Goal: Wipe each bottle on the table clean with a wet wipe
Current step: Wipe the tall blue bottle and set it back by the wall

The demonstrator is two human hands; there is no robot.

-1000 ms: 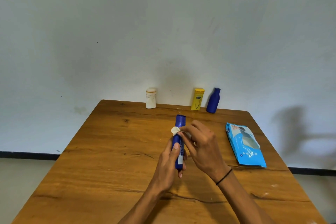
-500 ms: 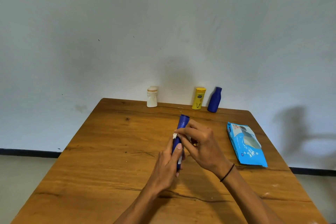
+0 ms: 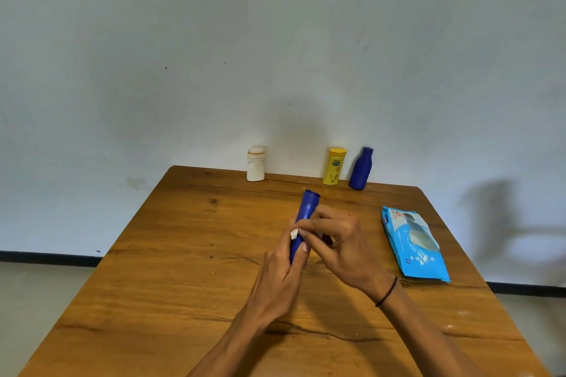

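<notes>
Both hands are working a slim blue bottle above the middle of the table.

The left hand (image 3: 280, 281) is wrapping its fingers closed around the lower part of the blue bottle (image 3: 306, 214), holding it tilted over the wooden table (image 3: 171, 254). The right hand (image 3: 343, 249) is pinching a small white wet wipe (image 3: 294, 234) against the bottle's side, fingertips closed on it. The white bottle (image 3: 255, 164), yellow bottle (image 3: 334, 166) and dark blue bottle (image 3: 361, 168) are standing at the far edge, and the wipes pack (image 3: 413, 245) is lying to the right.

grainy wood table (image 3: 190, 254), glossy plastic wipes pack (image 3: 413, 245), matt blue bottle (image 3: 307, 208)
</notes>
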